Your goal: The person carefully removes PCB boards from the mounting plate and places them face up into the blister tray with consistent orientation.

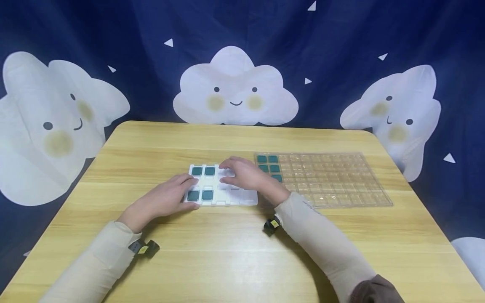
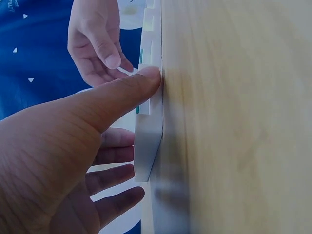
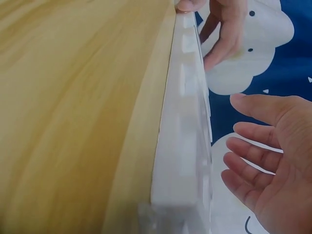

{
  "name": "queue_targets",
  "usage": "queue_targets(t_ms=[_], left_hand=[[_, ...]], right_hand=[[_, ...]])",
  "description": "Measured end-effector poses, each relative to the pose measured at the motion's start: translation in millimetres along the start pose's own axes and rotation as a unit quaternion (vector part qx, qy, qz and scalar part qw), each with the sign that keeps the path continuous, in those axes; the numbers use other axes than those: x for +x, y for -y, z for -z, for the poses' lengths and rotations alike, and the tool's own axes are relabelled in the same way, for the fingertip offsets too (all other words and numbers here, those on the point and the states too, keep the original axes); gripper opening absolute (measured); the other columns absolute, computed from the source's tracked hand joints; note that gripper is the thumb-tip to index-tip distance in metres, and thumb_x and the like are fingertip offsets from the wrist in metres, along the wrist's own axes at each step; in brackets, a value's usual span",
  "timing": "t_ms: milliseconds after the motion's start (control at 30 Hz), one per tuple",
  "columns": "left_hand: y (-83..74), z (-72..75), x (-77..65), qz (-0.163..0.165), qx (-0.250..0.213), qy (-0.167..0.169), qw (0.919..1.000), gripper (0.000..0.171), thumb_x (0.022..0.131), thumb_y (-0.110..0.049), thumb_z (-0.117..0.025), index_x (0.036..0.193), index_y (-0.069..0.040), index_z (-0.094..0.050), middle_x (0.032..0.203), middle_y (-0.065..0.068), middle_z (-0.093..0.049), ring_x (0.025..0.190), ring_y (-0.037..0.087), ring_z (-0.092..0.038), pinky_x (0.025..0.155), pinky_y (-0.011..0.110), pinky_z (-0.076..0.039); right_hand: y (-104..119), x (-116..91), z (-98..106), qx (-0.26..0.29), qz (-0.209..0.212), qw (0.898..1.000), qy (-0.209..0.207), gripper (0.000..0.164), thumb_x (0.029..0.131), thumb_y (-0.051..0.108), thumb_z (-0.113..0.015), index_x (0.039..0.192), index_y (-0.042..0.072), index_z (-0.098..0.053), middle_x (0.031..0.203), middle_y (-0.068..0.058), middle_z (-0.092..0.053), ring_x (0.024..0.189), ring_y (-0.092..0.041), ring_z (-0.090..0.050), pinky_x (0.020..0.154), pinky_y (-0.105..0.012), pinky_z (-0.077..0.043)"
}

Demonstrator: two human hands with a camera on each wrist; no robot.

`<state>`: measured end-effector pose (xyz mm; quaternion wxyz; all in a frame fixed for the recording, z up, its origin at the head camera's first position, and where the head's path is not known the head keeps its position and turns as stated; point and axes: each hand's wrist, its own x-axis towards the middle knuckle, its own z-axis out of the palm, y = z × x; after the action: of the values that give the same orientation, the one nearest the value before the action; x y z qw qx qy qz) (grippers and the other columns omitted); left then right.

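Note:
A white compartment tray (image 1: 242, 197) lies on the table, with several dark teal square chips (image 1: 207, 195) in pockets at its left end. My left hand (image 1: 166, 197) holds that end. In the left wrist view the thumb (image 2: 141, 80) presses the tray's near side wall, while the other fingers reach over the top. My right hand (image 1: 244, 173) hovers over the tray's middle and right part. Its thumb and fingers are parted in the right wrist view, with nothing seen between them. The right hand covers some pockets from the head camera.
A clear plastic grid tray (image 1: 333, 179) lies right of the white tray, partly behind my right forearm. Several teal chips (image 1: 273, 159) sit in its leftmost columns. A blue curtain with clouds (image 1: 235, 38) hangs behind the wooden table (image 1: 212, 261).

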<state>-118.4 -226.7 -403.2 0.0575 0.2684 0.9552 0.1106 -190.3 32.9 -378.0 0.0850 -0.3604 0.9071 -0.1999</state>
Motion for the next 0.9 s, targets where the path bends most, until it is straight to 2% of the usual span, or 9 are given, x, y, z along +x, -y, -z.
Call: queue_targets(t_ms=[333,900], left_hand=[[1.1,0.0,0.8,-0.002,0.001,-0.001,1.0,0.081,0.087,-0.053,-0.068,0.143,0.001,-0.045,0.143,0.019,-0.044,0.131,0.036,-0.043,0.11,0.051,-0.037],[-0.9,2.0,-0.6,-0.001,0.006,0.001,1.0,0.082,0.087,-0.054,-0.067,0.143,0.002,-0.045,0.143,0.021,-0.044,0.131,0.036,-0.043,0.11,0.051,-0.037]], right_hand=[[6,12,-4,0.0,0.009,1.0,0.005,0.045,0.093,0.032,-0.068,0.131,0.01,-0.06,0.127,-0.004,-0.061,0.117,-0.018,-0.056,0.103,-0.031,-0.044],[17,36,-12,-0.019,-0.012,1.0,0.011,0.048,0.091,0.032,-0.07,0.133,0.01,-0.06,0.129,-0.004,-0.06,0.12,-0.019,-0.054,0.105,-0.031,-0.042]])
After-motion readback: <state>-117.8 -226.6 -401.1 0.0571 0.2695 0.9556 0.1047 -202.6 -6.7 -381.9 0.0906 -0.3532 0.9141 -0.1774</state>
